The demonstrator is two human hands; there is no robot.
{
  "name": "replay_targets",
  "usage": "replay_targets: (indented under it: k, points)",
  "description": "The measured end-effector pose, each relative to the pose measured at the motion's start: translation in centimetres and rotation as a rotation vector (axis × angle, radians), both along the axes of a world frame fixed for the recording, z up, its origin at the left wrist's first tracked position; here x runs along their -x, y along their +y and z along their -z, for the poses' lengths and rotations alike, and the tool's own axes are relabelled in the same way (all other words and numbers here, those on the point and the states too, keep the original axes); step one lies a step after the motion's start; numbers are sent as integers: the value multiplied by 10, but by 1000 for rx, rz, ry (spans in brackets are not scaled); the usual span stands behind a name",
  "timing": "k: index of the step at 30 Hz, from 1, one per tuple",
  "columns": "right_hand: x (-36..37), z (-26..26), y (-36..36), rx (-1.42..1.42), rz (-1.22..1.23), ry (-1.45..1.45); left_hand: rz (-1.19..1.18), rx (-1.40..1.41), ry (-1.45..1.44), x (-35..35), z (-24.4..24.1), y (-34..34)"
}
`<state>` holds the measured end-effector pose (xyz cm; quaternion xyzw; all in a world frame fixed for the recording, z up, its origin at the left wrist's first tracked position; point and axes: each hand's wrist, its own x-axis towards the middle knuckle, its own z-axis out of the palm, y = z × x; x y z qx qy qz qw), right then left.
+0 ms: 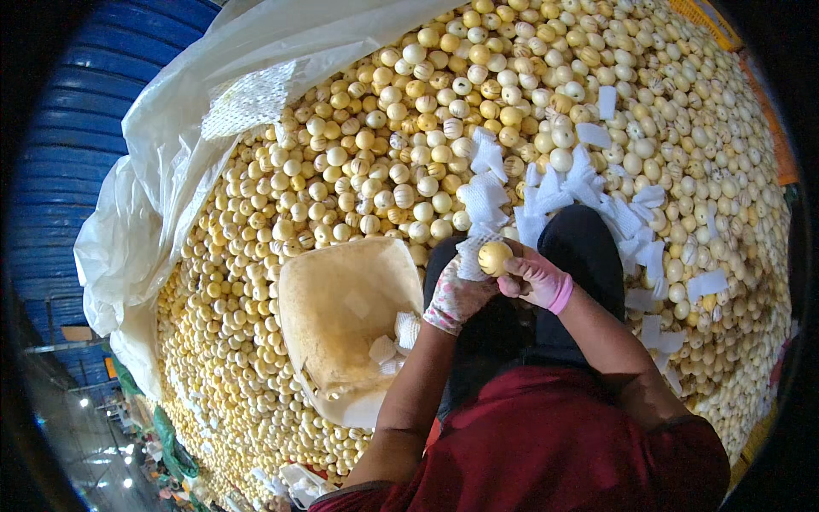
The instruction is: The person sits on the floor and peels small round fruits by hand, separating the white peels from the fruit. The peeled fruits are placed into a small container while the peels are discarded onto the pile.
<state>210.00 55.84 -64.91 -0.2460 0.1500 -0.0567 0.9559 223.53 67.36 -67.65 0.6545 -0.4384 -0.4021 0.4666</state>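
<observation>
Above my knees, my right hand (pixel 536 278), in a pink glove, has its fingers closed on a round yellow fruit (pixel 494 258). My left hand (pixel 462 296), in a floral glove, holds a white foam net sleeve (pixel 471 258) just left of the fruit; some of its fingers are hidden behind the fruit and net. More flat foam net sleeves (pixel 484 197) lie beyond my knees and to the right, on a big heap of pale yellow fruit (pixel 358 153). Beside my left forearm sits a worn cream plastic tub (pixel 345 307), with several net-wrapped pieces (pixel 384 349) at its right side.
Clear plastic sheeting (pixel 160 185) borders the heap at the left, before a blue corrugated wall (pixel 77 147). Yellow and orange crates (pixel 707 22) edge the upper right. A small pale container (pixel 306 484) stands at the bottom left of my body.
</observation>
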Motion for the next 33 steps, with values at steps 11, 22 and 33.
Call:
replay_targets:
  k: [11, 22, 33]
  points:
    - [-23, -8, 10, 1319, 167, 576, -594, -190, -214, 38, -41, 8]
    - [-91, 42, -51, 1633, 183, 779, -783, -422, -557, -52, -6, 110]
    - [-73, 60, -63, 1116, 417, 629, -801, 0, 153, -11, -35, 32]
